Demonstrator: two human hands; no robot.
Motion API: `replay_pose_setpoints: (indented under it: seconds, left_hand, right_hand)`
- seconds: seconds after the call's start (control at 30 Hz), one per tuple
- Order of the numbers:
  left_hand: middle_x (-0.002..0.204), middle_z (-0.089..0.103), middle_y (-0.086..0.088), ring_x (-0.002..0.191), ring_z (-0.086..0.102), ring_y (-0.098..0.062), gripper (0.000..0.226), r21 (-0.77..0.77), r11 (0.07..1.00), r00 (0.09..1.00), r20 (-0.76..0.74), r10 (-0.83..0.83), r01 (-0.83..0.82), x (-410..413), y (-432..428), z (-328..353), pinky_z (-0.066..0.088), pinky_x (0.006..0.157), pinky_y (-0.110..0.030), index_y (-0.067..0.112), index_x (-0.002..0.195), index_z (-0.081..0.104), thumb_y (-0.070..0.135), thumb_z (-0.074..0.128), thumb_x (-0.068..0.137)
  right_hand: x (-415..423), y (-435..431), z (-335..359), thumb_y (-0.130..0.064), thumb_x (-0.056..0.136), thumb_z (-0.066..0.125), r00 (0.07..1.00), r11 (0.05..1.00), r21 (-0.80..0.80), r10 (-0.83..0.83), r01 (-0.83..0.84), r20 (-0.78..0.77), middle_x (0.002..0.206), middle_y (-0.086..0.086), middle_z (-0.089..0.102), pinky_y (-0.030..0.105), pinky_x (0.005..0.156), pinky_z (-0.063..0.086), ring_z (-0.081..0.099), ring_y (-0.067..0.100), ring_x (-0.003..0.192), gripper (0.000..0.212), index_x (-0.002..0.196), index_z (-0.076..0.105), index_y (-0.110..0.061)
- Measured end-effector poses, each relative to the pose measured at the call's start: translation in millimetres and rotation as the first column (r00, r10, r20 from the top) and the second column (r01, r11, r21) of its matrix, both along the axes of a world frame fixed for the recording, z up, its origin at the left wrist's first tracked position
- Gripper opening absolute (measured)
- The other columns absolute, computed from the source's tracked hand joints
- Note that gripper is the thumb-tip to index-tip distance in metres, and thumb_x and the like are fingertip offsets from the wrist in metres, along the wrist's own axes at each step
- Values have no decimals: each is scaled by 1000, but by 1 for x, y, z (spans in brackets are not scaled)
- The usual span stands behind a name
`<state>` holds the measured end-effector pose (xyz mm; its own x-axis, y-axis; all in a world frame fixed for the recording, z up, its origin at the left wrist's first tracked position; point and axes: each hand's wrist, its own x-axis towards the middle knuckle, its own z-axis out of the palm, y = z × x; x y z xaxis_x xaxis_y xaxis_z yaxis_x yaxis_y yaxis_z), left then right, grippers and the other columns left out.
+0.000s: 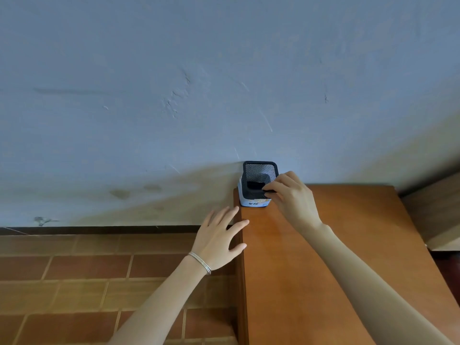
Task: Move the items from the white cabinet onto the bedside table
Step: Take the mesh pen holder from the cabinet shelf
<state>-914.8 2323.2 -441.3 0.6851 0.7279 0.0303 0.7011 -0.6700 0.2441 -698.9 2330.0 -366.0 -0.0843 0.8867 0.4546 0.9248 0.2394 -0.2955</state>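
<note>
A black mesh holder (258,174) stands on top of a small white and blue box (252,202) at the far left corner of the wooden bedside table (323,257), against the wall. My right hand (291,197) pinches the holder's near rim with thumb and fingers. My left hand (219,240) hovers with fingers spread over the table's left edge, holding nothing; a thin bracelet is on its wrist. The white cabinet is out of view.
A blue-grey wall (199,95) rises directly behind the table. Brown floor tiles (87,282) lie to the left, below the table's edge. Another wooden piece of furniture (433,210) stands at the right.
</note>
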Motion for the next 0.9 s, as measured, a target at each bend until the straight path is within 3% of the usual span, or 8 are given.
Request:
replay_pose_setpoints:
  seconds: [0.27, 0.53, 0.73, 0.9]
  left_hand:
    - [139, 49, -6, 125, 47, -24, 54, 3, 1000, 999, -35, 8, -8, 9, 13, 2, 43, 97, -47, 33, 128, 53, 58, 39, 81]
    - [134, 54, -6, 122, 50, -25, 55, -18, 1000, 996, -85, 5, -6, 17, 22, 12, 46, 94, -49, 32, 125, 55, 56, 37, 79]
    - [136, 53, -8, 127, 47, -26, 53, -25, 1000, 986, -165, -10, 6, 4, 8, 38, 38, 100, -53, 34, 129, 54, 53, 46, 80]
    - [109, 68, 1, 104, 63, -20, 45, 100, 992, 992, -106, -67, 78, 3, 5, 135, 42, 94, -54, 30, 109, 69, 47, 42, 76]
  right_hand:
    - [-1, 0, 2, 0, 67, 77, 999, 1000, 24, 14, -15, 29, 73, 1, 62, 29, 53, 44, 51, 21, 74, 17, 77, 69, -10]
    - [-2, 1, 5, 0, 67, 77, 1000, 999, -42, 9, -8, 19, 73, 2, 62, 30, 43, 47, 53, 22, 74, 15, 75, 69, -9]
    - [-4, -10, 32, -13, 71, 66, 999, 987, -154, 49, -47, 9, 98, 6, 65, 36, 78, 45, 59, 27, 92, 32, 103, 69, -10]
    - [12, -39, 115, -8, 77, 70, 1000, 960, -279, 17, -21, -19, 112, 10, 63, 38, 80, 45, 61, 31, 98, 39, 115, 64, -10]
